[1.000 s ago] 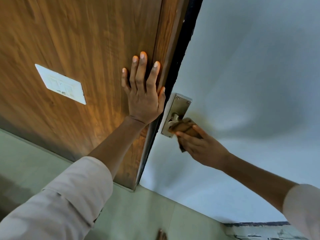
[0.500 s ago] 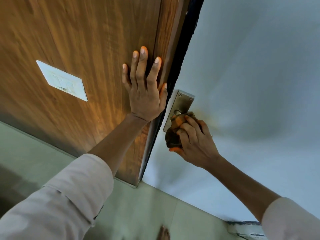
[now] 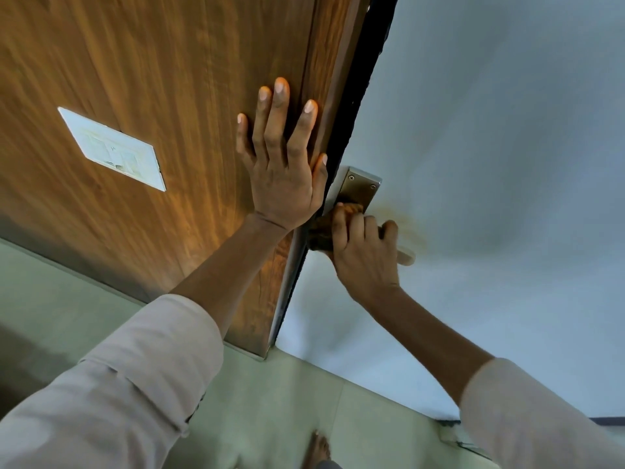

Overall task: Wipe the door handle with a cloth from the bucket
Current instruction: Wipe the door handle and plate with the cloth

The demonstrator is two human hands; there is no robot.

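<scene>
A metal door handle with a brass-coloured backplate (image 3: pixel 361 191) sits on the pale door face right of the wooden panel. Only the lever's tip (image 3: pixel 406 257) shows beyond my fingers. My right hand (image 3: pixel 363 257) is closed around the lever with a brown-orange cloth (image 3: pixel 321 231) bunched under the fingers. My left hand (image 3: pixel 282 170) lies flat with fingers spread on the wooden panel (image 3: pixel 169 96), right beside the dark door edge. The bucket is not in view.
A white rectangular plate (image 3: pixel 111 148) is fixed to the wooden panel at left. Pale green floor tiles (image 3: pixel 270 401) run below. A bare foot (image 3: pixel 316 450) shows at the bottom edge. The pale door face (image 3: pixel 507 164) fills the right side.
My right hand has turned and shifted along the lever with the cloth, now gripping from above with knuckles up. My left hand stays flat on the wood.
</scene>
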